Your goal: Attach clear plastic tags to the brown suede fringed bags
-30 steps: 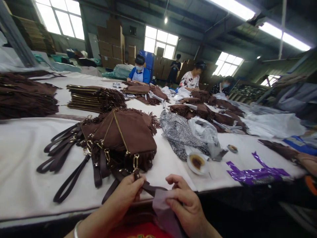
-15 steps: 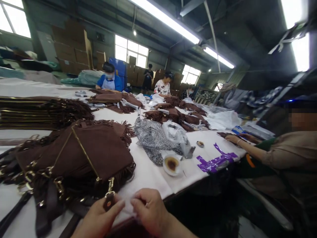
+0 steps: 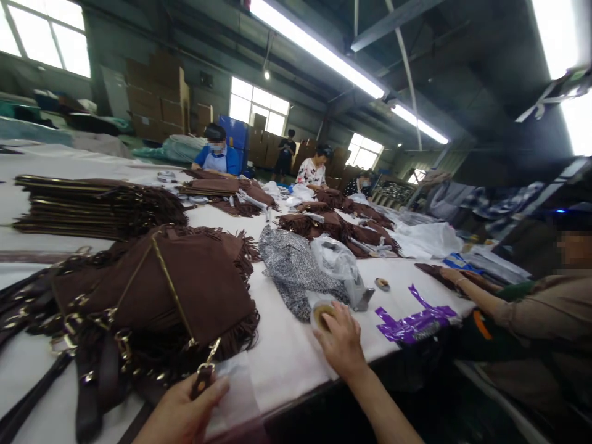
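Left of my hands: brown fringed bag (image 3: 210, 280), gold zipper, lying on top of a heap on the white tabletop (image 3: 282, 336).
My left hand (image 3: 187, 404): pinching a dark strap end (image 3: 201, 385), clipped to the bag by a gold clasp (image 3: 213, 351), close to the front edge.
Translucent sheet (image 3: 238, 385): just beside that hand; whether my fingers hold it, I cannot tell.
My right hand (image 3: 340, 339): fingers on a tape roll (image 3: 318, 316); how firmly they close, I cannot tell.
Room: a pale strip between bag and roll, widening towards the front edge, which slants away to the right.
Limits: speckled cloth (image 3: 296, 262) and clear plastic bag (image 3: 335, 259) beyond the roll; purple plastic (image 3: 416, 324) to its right, along the edge.
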The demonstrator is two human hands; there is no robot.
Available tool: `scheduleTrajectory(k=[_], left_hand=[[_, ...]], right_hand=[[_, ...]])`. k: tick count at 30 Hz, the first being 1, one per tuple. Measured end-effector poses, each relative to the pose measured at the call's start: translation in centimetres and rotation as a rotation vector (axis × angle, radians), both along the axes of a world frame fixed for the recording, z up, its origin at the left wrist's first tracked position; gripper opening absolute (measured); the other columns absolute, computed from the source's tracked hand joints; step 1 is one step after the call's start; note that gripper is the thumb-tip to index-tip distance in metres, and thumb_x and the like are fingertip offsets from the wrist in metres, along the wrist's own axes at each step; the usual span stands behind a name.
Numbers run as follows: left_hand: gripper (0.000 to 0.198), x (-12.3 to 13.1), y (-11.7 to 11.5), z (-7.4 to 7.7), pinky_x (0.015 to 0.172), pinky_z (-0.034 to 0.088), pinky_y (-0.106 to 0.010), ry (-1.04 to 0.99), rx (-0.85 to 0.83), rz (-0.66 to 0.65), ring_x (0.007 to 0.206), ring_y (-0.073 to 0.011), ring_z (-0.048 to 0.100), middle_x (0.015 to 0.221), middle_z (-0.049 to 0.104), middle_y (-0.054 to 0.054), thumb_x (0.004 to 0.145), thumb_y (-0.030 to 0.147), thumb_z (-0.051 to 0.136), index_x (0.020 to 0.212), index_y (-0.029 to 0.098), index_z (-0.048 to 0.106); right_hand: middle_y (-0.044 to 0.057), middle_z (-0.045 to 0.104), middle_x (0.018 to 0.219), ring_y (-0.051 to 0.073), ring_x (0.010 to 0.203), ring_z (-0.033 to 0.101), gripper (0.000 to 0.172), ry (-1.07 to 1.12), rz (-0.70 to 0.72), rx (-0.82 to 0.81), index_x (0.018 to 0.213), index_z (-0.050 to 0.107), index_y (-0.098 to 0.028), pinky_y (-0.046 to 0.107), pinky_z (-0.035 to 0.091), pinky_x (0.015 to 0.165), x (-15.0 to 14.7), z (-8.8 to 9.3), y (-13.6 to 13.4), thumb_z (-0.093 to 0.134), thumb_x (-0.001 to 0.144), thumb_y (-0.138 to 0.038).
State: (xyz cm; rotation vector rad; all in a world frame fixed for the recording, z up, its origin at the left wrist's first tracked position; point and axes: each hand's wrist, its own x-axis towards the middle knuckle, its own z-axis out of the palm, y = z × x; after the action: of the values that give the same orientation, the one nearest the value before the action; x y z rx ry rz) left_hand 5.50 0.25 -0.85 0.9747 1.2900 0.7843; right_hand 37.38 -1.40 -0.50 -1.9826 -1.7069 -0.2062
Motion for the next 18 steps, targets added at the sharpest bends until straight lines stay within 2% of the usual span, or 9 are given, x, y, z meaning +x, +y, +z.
scheduleTrajectory(k=[2, 3, 5, 7, 9, 11, 14, 16, 18], left_hand=[[0.056, -0.5, -0.4, 1.2, 0.040, 0.016, -0.021, -0.048, -0.026, -0.017, 0.038, -0.0078, 0.024, 0.040, 0.032, 0.010, 0.054, 0.071, 0.070, 0.062, 0.021, 0.047], [0.053, -0.7, -0.6, 1.9, 0.041, 0.017, -0.021, -0.070, -0.034, -0.031, 0.039, -0.0078, 0.024, 0.042, 0.032, 0.010, 0.057, 0.068, 0.069, 0.063, 0.021, 0.047], [0.048, -0.9, -0.9, 3.2, 0.042, 0.019, -0.021, -0.089, -0.033, -0.070, 0.042, -0.0080, 0.027, 0.046, 0.035, 0.009, 0.062, 0.063, 0.069, 0.066, 0.020, 0.049], [0.045, -0.8, -1.1, 3.9, 0.044, 0.021, -0.022, -0.082, -0.018, -0.096, 0.044, -0.0084, 0.028, 0.047, 0.038, 0.008, 0.065, 0.060, 0.069, 0.069, 0.019, 0.051], [0.044, -0.7, -1.3, 3.7, 0.045, 0.023, -0.022, -0.072, -0.009, -0.107, 0.046, -0.0089, 0.029, 0.048, 0.039, 0.008, 0.067, 0.059, 0.068, 0.071, 0.018, 0.052], [0.044, -0.8, -1.6, 3.2, 0.045, 0.025, -0.022, -0.061, -0.005, -0.127, 0.046, -0.0092, 0.029, 0.048, 0.039, 0.008, 0.069, 0.060, 0.065, 0.072, 0.018, 0.051], [0.045, -1.5, -2.5, 2.5, 0.046, 0.029, -0.024, -0.002, 0.008, -0.252, 0.045, -0.0111, 0.035, 0.048, 0.043, 0.006, 0.076, 0.063, 0.054, 0.077, 0.018, 0.054], [0.041, -2.6, -3.4, 2.8, 0.054, 0.037, -0.025, 0.044, 0.081, -0.393, 0.054, -0.0144, 0.048, 0.058, 0.055, 0.001, 0.083, 0.058, 0.046, 0.081, 0.018, 0.058], [0.031, -4.0, -4.3, 3.6, 0.067, 0.043, -0.026, 0.108, 0.182, -0.536, 0.071, -0.0175, 0.057, 0.076, 0.064, -0.002, 0.082, 0.048, 0.052, 0.078, 0.019, 0.063]], right_hand=[[0.013, 0.062, 0.102, 0.027, 0.103, 0.054, 0.025, 0.171, 0.110, 0.121, 0.081, 0.065, -0.017, 0.043, 0.039, 0.092, -2.6, 0.4, -0.7, 0.053, 0.088, -0.038], [0.009, 0.061, 0.084, 0.022, 0.087, 0.056, 0.030, 0.292, 0.177, 0.104, 0.072, 0.061, -0.017, 0.037, 0.043, 0.083, -4.1, 0.6, -1.2, 0.051, 0.090, -0.039], [0.002, 0.051, 0.063, 0.016, 0.065, 0.050, 0.042, 0.556, 0.314, -0.060, 0.061, 0.054, -0.018, 0.029, 0.042, 0.065, -7.5, 1.0, -1.9, 0.047, 0.092, -0.045], [0.000, 0.049, 0.062, 0.014, 0.063, 0.048, 0.048, 0.783, 0.446, -0.264, 0.063, 0.055, -0.017, 0.027, 0.039, 0.061, -10.8, 1.5, -2.3, 0.042, 0.093, -0.051], [0.002, 0.055, 0.072, 0.015, 0.071, 0.050, 0.047, 0.962, 0.550, -0.407, 0.072, 0.060, -0.016, 0.026, 0.039, 0.065, -13.4, 2.2, -2.2, 0.042, 0.092, -0.054], [0.001, 0.056, 0.075, 0.014, 0.070, 0.049, 0.042, 1.130, 0.553, -0.500, 0.076, 0.062, -0.015, 0.025, 0.038, 0.063, -15.1, 2.8, -1.8, 0.051, 0.087, -0.054], [-0.002, 0.049, 0.063, 0.011, 0.059, 0.041, 0.035, 1.316, 0.427, -0.536, 0.072, 0.061, -0.014, 0.024, 0.033, 0.056, -15.8, 3.1, -1.4, 0.064, 0.079, -0.048], [-0.003, 0.046, 0.061, 0.011, 0.060, 0.039, 0.032, 1.279, 0.392, -0.490, 0.067, 0.060, -0.014, 0.024, 0.031, 0.056, -15.4, 3.0, -1.4, 0.065, 0.079, -0.043], [-0.004, 0.041, 0.060, 0.011, 0.061, 0.038, 0.034, 1.155, 0.391, -0.440, 0.058, 0.055, -0.015, 0.024, 0.031, 0.057, -14.6, 2.9, -1.8, 0.066, 0.079, -0.039]])
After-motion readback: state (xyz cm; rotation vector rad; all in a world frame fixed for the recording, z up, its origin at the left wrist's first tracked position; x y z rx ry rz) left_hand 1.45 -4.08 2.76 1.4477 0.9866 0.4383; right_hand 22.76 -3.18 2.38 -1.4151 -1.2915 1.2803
